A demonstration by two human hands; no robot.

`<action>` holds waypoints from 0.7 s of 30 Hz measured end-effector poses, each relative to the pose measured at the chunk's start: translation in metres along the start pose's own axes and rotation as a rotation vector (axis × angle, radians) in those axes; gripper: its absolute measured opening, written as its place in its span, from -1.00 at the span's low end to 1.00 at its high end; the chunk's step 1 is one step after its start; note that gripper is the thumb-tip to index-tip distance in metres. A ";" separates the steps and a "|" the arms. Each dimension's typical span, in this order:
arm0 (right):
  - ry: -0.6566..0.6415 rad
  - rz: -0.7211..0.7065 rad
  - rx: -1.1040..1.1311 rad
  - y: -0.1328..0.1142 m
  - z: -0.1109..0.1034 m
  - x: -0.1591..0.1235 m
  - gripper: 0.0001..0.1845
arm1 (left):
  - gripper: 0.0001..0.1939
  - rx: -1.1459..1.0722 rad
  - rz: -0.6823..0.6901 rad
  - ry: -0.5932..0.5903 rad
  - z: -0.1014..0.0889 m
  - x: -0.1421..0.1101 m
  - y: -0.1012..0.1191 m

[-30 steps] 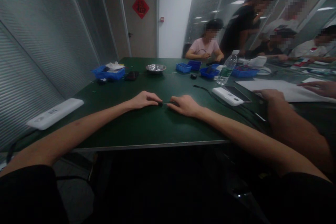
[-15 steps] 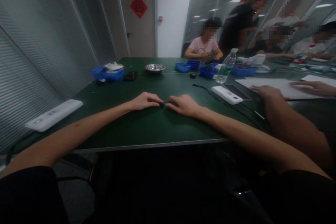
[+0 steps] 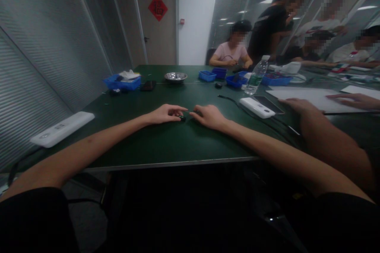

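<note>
My left hand (image 3: 166, 114) rests on the green table (image 3: 166, 146), pinching a small dark part (image 3: 182, 118) low between thumb and fingers while the index finger stretches out above it. The part is too small to name. Facing it from the right, my right hand (image 3: 209, 116) is closed around a thin dark tool (image 3: 196, 111) whose slim tip points at the left fingertips. Most of that tool is hidden in the fingers, so its kind is unclear. A small gap separates the two hands.
White power banks lie left (image 3: 63, 128) and right (image 3: 257, 107); a dark cable (image 3: 231, 100) is near the right one. Beyond are a metal bowl (image 3: 175, 77), blue trays (image 3: 123, 83) and a water bottle (image 3: 257, 76). A co-worker's hands rest on white sheets (image 3: 314, 101) at right.
My left index finger has lifted and straightened away from the small dark part, which now shows more. My right hand's tool tip sits slightly higher, apart from the part.
</note>
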State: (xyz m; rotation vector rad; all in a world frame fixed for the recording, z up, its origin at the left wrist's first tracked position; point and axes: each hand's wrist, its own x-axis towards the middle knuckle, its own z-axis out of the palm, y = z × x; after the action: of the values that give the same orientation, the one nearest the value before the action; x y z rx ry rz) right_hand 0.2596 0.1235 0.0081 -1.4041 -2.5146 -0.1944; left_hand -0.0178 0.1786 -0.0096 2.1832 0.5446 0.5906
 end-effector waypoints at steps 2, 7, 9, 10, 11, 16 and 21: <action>-0.012 -0.002 0.008 0.001 -0.002 -0.001 -0.50 | -0.41 0.013 -0.001 0.007 0.000 0.000 0.002; -0.006 -0.067 0.028 0.001 -0.004 -0.002 -0.49 | -0.52 0.115 -0.008 0.078 0.000 0.000 0.005; 0.003 -0.077 0.025 0.001 -0.003 -0.002 -0.49 | -0.56 0.148 -0.008 0.110 0.000 0.001 0.004; 0.007 -0.078 0.019 0.001 -0.002 -0.002 -0.49 | -0.58 0.162 -0.010 0.117 0.000 0.001 0.003; 0.009 -0.076 0.013 0.001 -0.001 -0.002 -0.49 | -0.60 0.174 -0.013 0.118 0.000 0.001 0.003; 0.004 -0.078 0.009 0.003 0.000 -0.001 -0.49 | -0.65 0.193 -0.037 0.105 0.000 0.000 0.001; 0.017 -0.087 0.018 0.003 -0.001 -0.002 -0.49 | -0.67 0.205 -0.021 0.123 -0.001 -0.001 0.002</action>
State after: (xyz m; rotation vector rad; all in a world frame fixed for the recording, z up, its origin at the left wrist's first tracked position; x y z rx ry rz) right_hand 0.2632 0.1235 0.0083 -1.2819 -2.5585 -0.1984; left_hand -0.0184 0.1777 -0.0079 2.3406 0.7197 0.6874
